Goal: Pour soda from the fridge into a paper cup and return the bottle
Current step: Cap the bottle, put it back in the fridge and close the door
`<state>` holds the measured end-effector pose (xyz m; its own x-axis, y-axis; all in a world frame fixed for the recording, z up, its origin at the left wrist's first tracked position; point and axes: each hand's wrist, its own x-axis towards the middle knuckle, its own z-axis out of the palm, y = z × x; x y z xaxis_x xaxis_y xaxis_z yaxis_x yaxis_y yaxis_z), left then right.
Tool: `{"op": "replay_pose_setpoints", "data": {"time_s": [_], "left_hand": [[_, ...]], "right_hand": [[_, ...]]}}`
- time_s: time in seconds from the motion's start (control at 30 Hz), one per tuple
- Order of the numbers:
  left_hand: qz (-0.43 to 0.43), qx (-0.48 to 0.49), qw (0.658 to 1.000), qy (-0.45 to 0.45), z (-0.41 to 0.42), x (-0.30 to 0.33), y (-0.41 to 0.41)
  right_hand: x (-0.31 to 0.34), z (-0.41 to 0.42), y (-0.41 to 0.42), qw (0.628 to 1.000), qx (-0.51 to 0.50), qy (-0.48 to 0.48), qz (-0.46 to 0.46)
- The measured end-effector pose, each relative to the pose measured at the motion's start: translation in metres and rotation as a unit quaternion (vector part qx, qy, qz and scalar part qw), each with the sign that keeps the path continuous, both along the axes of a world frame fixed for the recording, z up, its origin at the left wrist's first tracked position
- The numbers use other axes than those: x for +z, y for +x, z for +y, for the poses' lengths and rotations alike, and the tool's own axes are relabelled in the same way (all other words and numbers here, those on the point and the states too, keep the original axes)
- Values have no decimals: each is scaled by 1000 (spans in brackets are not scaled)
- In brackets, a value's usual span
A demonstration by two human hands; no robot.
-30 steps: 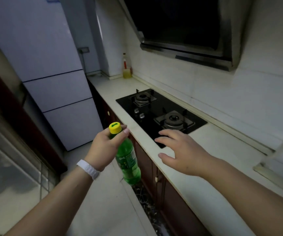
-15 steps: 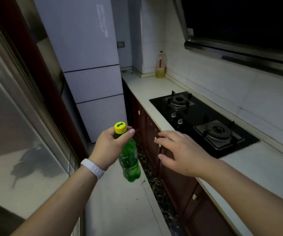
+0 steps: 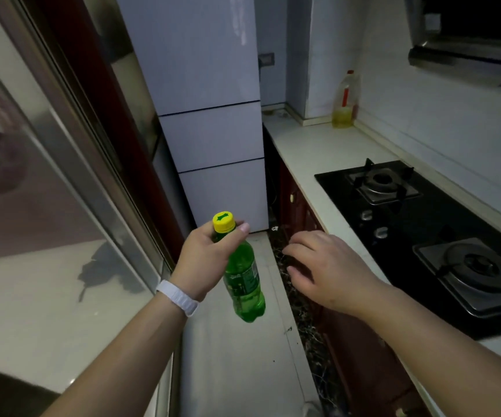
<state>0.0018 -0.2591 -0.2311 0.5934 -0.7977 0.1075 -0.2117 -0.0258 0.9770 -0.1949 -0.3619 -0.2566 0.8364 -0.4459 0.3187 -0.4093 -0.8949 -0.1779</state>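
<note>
At the far left of the fridge (image 3: 210, 115) stands a sliding glass door (image 3: 32, 221) with a smooth metal frame; its shiny pane reflects a pale floor and a dark flower shape. The fridge itself is tall and flat, with a glossy pale surface divided by two thin dark lines into three closed doors. In front of the fridge, lower in the view, the left hand (image 3: 205, 260) is closed around the neck of the soda bottle (image 3: 244, 281), with the thumb pressing just under the yellow ribbed cap (image 3: 223, 221). The bottle is made of clear green plastic, rounded and slightly tilted, with a printed label around its middle, and it hangs in the air above the light floor. On the left wrist sits a white band (image 3: 178, 297) with a soft, ridged look. To the right of the bottle, near it but not touching, the right hand (image 3: 330, 269) is open and holds nothing, fingers loosely spread and curved downward. Right of the fridge runs a pale, smooth countertop (image 3: 318, 149) over dark reddish cabinet doors (image 3: 298, 206). A black glass gas hob (image 3: 429, 236) with two round metal burners lies in the countertop, and a transparent plastic bottle of yellow oil (image 3: 345, 103) stands in the corner just beside the wall.
</note>
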Motion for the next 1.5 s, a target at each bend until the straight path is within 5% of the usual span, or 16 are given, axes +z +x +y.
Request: {"op": "replay_pose_setpoints", "data": {"time_s": [0.7, 1.5], "left_hand": [[21, 183, 983, -12, -139, 11, 89], [-24, 88, 995, -28, -232, 3, 405]], "right_hand": [[4, -195, 139, 992, 122, 16, -21], [26, -273, 432, 996, 76, -20, -32]]}}
